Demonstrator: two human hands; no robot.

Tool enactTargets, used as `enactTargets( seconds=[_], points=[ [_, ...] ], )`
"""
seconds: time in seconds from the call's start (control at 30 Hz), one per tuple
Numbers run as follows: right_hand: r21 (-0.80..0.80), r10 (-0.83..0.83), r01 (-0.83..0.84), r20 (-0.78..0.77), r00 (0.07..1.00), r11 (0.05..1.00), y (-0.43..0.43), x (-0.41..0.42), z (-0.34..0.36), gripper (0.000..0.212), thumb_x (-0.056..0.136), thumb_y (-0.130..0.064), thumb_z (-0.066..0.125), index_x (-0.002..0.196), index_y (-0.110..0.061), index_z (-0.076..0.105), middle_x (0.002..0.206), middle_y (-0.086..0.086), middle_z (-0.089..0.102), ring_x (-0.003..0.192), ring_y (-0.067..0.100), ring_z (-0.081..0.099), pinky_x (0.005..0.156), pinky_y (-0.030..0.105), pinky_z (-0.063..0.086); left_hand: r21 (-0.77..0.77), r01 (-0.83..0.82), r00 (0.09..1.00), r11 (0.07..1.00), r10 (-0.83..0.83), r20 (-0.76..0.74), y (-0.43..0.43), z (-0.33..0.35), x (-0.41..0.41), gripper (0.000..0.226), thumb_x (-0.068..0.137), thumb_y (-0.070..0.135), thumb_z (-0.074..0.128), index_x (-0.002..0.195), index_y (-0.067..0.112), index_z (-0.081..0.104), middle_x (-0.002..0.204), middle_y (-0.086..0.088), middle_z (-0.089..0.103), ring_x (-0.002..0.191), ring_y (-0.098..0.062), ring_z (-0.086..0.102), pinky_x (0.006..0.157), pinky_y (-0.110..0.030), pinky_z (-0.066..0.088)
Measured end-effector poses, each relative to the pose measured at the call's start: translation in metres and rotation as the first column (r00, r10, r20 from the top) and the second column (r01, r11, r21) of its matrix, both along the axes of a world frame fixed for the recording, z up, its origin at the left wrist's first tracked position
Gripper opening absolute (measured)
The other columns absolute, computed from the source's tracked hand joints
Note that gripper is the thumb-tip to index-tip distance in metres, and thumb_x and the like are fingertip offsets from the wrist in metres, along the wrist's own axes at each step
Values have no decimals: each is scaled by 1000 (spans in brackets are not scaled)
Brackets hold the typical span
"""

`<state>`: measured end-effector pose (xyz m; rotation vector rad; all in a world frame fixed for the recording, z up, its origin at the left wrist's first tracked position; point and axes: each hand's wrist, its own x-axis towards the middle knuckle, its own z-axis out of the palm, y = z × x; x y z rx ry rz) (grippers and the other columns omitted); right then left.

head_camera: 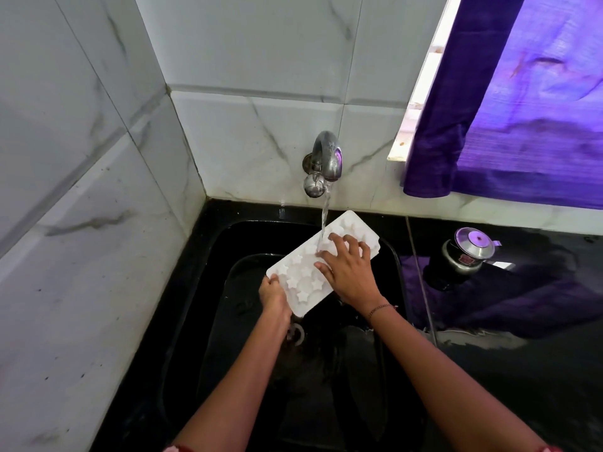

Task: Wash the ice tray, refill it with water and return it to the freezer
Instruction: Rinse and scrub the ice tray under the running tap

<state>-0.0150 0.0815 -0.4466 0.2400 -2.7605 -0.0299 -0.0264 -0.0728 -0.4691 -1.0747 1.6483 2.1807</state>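
Observation:
A white ice tray (301, 278) with star-shaped moulds is held tilted over the black sink (396, 265). Water runs from the steel wall tap (328, 158) onto the tray's middle. My left hand (274, 296) grips the tray's near left corner, thumb on top. My right hand (347, 269) lies on top of the tray with its fingers spread over the star moulds, touching them beside the water stream. The far end of the tray points toward the wall.
The sink drain (295, 334) shows below the tray. A small steel pot with a lid (468, 249) stands on the black counter to the right. A purple curtain (522, 119) hangs at the upper right. White marble tiles wall the left and back.

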Motion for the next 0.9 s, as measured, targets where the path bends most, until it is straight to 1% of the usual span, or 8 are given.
enactTargets(
  seconds=[0.13, 0.27, 0.33, 0.43, 0.6, 0.7, 0.77, 0.9],
  points=[
    [20, 39, -40, 48, 998, 999, 10, -3, 4, 43, 94, -50, 29, 104, -30, 65, 129, 5, 53, 117, 30, 48, 95, 50, 38, -65, 4, 1000, 998, -4, -3, -6, -2, -1, 24, 101, 19, 38, 82, 16, 53, 102, -13, 62, 95, -30, 62, 90, -45, 52],
    [63, 102, -103, 30, 994, 993, -1, 0, -1, 40, 92, -49, 31, 111, -34, 63, 127, 4, 55, 114, 27, 48, 96, 47, 35, -27, -11, 1000, 1000, 11, -20, -3, 4, -3, 27, 102, 17, 37, 78, 15, 50, 87, -8, 59, 75, -22, 59, 76, -38, 51],
    [69, 117, -118, 24, 993, 991, -6, 2, -5, 40, 92, -49, 32, 109, -33, 64, 126, 4, 56, 114, 26, 45, 96, 45, 28, -13, -13, 1000, 1000, 13, -23, -2, 7, -4, 26, 101, 17, 37, 80, 14, 51, 85, -7, 59, 74, -21, 58, 71, -35, 52],
    [21, 65, -66, 33, 997, 998, -2, 4, -5, 38, 93, -47, 32, 108, -32, 64, 125, 6, 56, 114, 27, 45, 96, 45, 31, -32, 0, 999, 999, -2, -39, 0, 12, -4, 19, 101, 16, 37, 92, 11, 52, 85, -7, 59, 72, -19, 57, 64, -31, 50],
    [-34, 115, -111, 112, 987, 993, 12, 5, -2, 49, 95, -48, 28, 125, -21, 55, 126, 0, 56, 118, 24, 52, 104, 42, 26, -59, 16, 1000, 998, -17, -25, -3, 13, -3, 20, 100, 19, 39, 89, 13, 55, 105, -16, 63, 99, -34, 62, 92, -49, 51],
    [-59, 80, -74, 116, 990, 996, 15, 3, 0, 49, 94, -51, 29, 120, -21, 59, 128, 6, 53, 122, 27, 45, 103, 45, 37, -52, 30, 999, 998, -30, -13, -2, 13, 0, 23, 100, 20, 39, 84, 15, 55, 108, -17, 63, 102, -35, 62, 94, -52, 50],
    [-118, 46, -33, 109, 993, 992, 12, 0, 3, 48, 93, -52, 31, 114, -22, 62, 131, 11, 50, 127, 29, 38, 107, 48, 33, -37, 25, 1000, 999, -25, -16, -2, 13, 1, 24, 100, 20, 38, 84, 16, 55, 107, -16, 63, 101, -34, 62, 93, -51, 50],
    [-155, 101, -72, 184, 978, 985, 17, -7, 9, 51, 95, -52, 27, 114, -17, 60, 140, 14, 44, 139, 31, 31, 118, 48, 19, -68, 26, 999, 997, -27, -22, -6, 8, 1, 23, 99, 20, 40, 84, 15, 55, 110, -19, 63, 106, -36, 61, 96, -51, 49]
  ],
)
